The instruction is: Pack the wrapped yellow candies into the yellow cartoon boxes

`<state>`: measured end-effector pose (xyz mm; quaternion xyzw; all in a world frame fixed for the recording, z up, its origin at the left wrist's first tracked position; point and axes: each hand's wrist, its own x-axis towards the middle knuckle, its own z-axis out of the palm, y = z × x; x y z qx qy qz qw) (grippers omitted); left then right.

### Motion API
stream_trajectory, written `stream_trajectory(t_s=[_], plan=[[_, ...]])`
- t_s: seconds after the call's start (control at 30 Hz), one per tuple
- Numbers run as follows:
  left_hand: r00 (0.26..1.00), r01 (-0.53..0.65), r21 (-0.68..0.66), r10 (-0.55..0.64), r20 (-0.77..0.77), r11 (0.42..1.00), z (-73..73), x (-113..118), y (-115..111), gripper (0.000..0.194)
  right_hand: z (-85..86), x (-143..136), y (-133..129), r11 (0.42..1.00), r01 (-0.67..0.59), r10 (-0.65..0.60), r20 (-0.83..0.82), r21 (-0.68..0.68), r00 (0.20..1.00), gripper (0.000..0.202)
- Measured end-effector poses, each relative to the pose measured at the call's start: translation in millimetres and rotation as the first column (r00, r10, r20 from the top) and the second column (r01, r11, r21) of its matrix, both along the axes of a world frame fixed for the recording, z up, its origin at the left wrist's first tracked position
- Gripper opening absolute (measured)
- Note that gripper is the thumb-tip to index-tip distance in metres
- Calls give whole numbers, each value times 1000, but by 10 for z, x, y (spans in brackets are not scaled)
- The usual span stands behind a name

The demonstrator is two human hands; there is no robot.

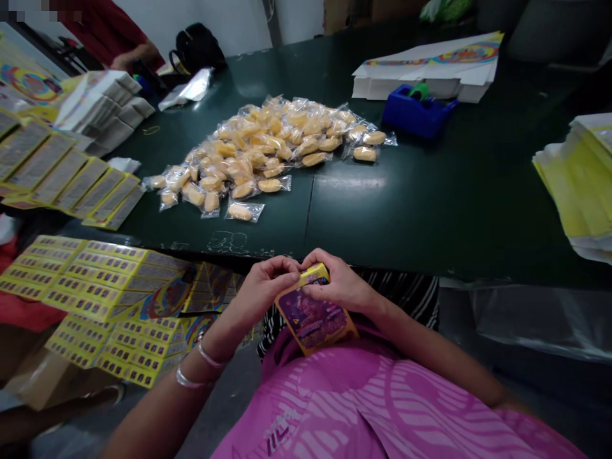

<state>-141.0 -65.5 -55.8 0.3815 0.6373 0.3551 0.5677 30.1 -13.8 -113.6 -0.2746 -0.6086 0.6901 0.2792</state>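
A small yellow and purple box point(315, 319) is held near my lap, just in front of the table's near edge. My left hand point(272, 280) pinches its top end from the left, fingers closed. From the right, my right hand point(339, 284) wraps round the same end, with thumb and fingers on the yellow flap. Beyond my hands, a heap of yellow pieces in clear wrappers point(258, 143) lies on the dark green table point(406, 210).
A blue tape dispenser point(415, 113) stands before flat white cartons point(430, 64). Yellow sheets point(581, 185) lie at the right edge. Stacked yellow boxes point(100, 274) fill the left side. A person's arm point(131, 56) and a black bag point(198, 48) are at the back left.
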Motion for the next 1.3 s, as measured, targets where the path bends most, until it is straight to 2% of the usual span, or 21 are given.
stream_trajectory(t_s=[0.13, 0.23, 0.33, 0.4, 0.53, 0.63, 0.73, 0.8, 0.83, 0.9, 1.0, 1.07, 1.13, 1.23, 1.27, 1.3], plan=[[984, -29, -171, 59, 171, 985, 23, -28, 25, 27, 17, -12, 6, 1000, -7, 7, 3, 5, 1000, 29], [990, 1, -137, 18, 142, 991, 23, -35, 21, 28, 14, -15, 10, 1000, -22, 21, 13, 5, 1000, 30], [987, 90, 63, -80, -141, 994, 15, -22, -28, 19, 5, -17, 13, 1000, -28, 28, 35, 2, 999, 32], [928, 182, 163, -114, -356, 970, 12, -3, -76, 13, 0, -24, 11, 1000, -18, 18, 43, -1, 999, 33], [833, 285, 250, -110, -543, 925, 2, 43, -160, 10, -11, -57, -3, 1000, 28, -28, 50, 3, 998, 34], [737, 380, 351, -51, -674, 856, -39, 53, -203, 10, -34, -87, -17, 998, 56, -56, 50, 6, 997, 32], [623, 523, 439, 24, -782, 730, -101, 38, -225, 10, -52, -103, -23, 998, 58, -58, 44, -2, 997, 29], [608, 574, 477, 44, -793, 665, -132, 35, -227, 11, -51, -101, -23, 998, 57, -58, 40, 2, 998, 27], [619, 573, 494, 49, -784, 654, -141, 39, -226, 12, -46, -98, -22, 998, 58, -58, 43, 7, 997, 27], [657, 520, 503, 53, -752, 691, -140, 60, -226, 12, -32, -87, -20, 998, 58, -59, 59, 22, 996, 30], [698, 394, 453, 61, -714, 799, -114, 101, -235, 10, -11, -76, -21, 998, 48, -51, 83, 28, 995, 33], [708, 361, 434, 60, -704, 825, -101, 115, -242, 9, -8, -78, -23, 999, 40, -42, 75, 22, 996, 33], [696, 407, 476, 73, -714, 779, -103, 114, -244, 10, -17, -86, -24, 999, 41, -42, 54, 17, 998, 31], [641, 553, 552, 105, -761, 624, -120, 98, -243, 16, -42, -98, -20, 998, 58, -58, 27, 23, 998, 27], [632, 571, 560, 114, -766, 601, -123, 94, -243, 18, -48, -99, -18, 998, 57, -58, 21, 23, 998, 27], [638, 556, 561, 117, -761, 613, -123, 91, -246, 18, -52, -99, -15, 998, 54, -54, 17, 21, 998, 28]])
